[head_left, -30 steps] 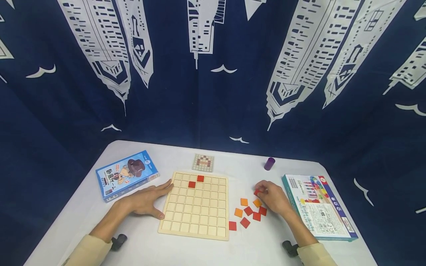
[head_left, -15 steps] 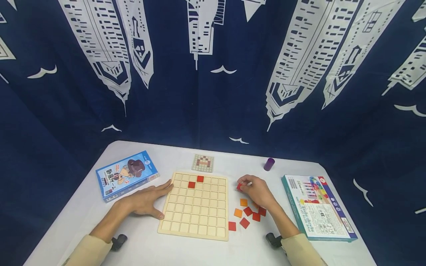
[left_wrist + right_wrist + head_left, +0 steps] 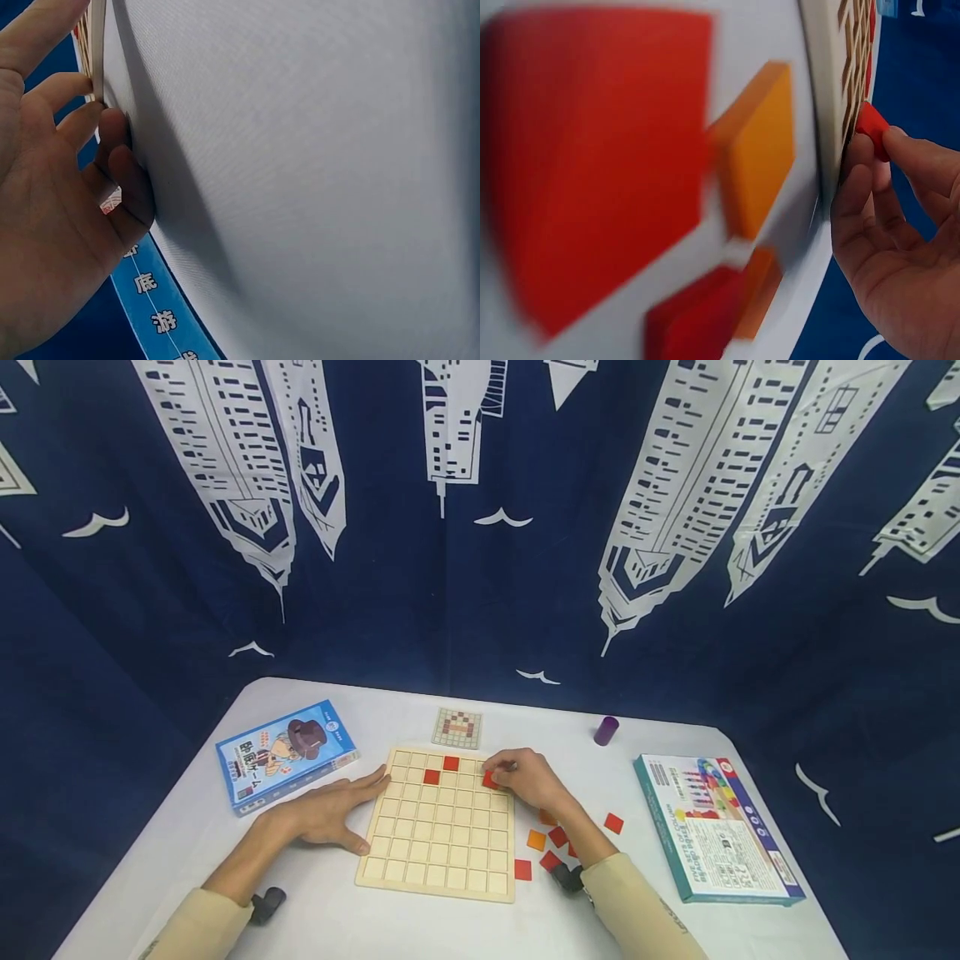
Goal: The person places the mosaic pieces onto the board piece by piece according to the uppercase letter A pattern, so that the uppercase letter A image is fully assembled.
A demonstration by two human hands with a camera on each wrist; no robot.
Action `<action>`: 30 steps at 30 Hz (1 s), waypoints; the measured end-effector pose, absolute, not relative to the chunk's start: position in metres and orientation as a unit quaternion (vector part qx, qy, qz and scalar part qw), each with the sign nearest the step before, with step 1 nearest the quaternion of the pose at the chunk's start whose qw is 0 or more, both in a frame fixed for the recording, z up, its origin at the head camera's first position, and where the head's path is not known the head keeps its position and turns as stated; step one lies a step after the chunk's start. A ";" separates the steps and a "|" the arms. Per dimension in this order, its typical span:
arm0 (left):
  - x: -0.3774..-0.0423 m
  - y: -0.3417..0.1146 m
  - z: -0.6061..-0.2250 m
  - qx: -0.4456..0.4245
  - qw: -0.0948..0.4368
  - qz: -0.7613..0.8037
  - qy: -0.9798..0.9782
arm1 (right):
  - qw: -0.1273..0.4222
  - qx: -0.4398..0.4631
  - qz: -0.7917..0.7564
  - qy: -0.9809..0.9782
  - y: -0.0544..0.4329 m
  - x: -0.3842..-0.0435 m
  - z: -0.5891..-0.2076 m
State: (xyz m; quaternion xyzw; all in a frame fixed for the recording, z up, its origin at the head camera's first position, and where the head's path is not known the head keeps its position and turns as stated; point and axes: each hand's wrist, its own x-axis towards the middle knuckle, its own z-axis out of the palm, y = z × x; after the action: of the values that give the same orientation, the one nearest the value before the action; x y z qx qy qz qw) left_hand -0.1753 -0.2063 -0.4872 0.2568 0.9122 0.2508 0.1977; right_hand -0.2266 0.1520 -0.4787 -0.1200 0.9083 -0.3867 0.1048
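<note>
A pale wooden grid board (image 3: 442,852) lies in the middle of the table in the head view. Two red square tiles, one (image 3: 451,763) in the top row and one (image 3: 431,777) in the second, sit in its cells. Along the board's left edge rests my left hand (image 3: 327,812), thumb and fingers spread, fingertips at the rim. My right hand (image 3: 528,777) pinches another red tile (image 3: 873,131) between thumb and fingers, over the board's upper right cells. Several loose tiles lie right of the board, among them an orange one (image 3: 536,840); my right forearm partly covers them.
A small pattern card (image 3: 457,728) lies behind the board. To the left is a blue game box (image 3: 287,756); to the right, a larger teal-edged box (image 3: 720,827). A purple cylinder (image 3: 607,731) stands at the back right. One red tile (image 3: 614,823) lies apart.
My right hand has carried a red tile leftward from the loose tiles to over the board's upper right. A red tile that the hand had covered now shows. My left hand has stayed put.
</note>
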 end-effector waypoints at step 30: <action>-0.176 -0.206 -0.488 0.253 0.203 0.258 0.910 | 0.104 -0.190 -0.324 0.921 0.112 -0.232 -0.478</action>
State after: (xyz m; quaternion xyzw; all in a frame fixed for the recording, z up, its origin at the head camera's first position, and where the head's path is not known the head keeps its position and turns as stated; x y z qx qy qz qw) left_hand -0.1755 -0.2064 -0.4878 0.2531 0.9100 0.2578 0.2034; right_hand -0.2325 0.1117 -0.4776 -0.1898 0.9209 -0.3244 0.1036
